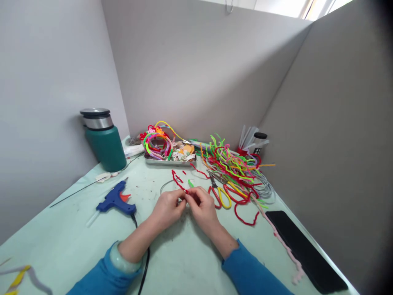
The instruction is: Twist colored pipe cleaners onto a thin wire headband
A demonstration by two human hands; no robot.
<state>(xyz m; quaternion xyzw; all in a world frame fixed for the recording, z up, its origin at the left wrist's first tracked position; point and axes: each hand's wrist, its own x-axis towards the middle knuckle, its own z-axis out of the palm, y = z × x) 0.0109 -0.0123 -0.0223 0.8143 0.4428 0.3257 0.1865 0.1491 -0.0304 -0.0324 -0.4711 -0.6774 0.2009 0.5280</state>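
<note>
Over the middle of the table, my left hand [170, 205] and my right hand [203, 206] meet fingertip to fingertip. Both pinch a red pipe cleaner [177, 179], which sticks up and away from the fingers in a narrow bend. The part inside the pinch is hidden. Just beyond the hands lie a thin grey wire [163, 186], a green scrap [190, 183] and another red pipe cleaner piece [200, 171]. Right of my right hand lie scissors with yellow and red handles [225, 197].
A blue glue gun [116, 199] lies left, its cord passing under my left forearm. Behind it stands a green bottle [106, 145]. A metal tray [170, 162] holds colourful rings and scraps. Tangled pipe cleaners [230, 162] are heaped right, with a black phone-like slab [303, 250] nearer.
</note>
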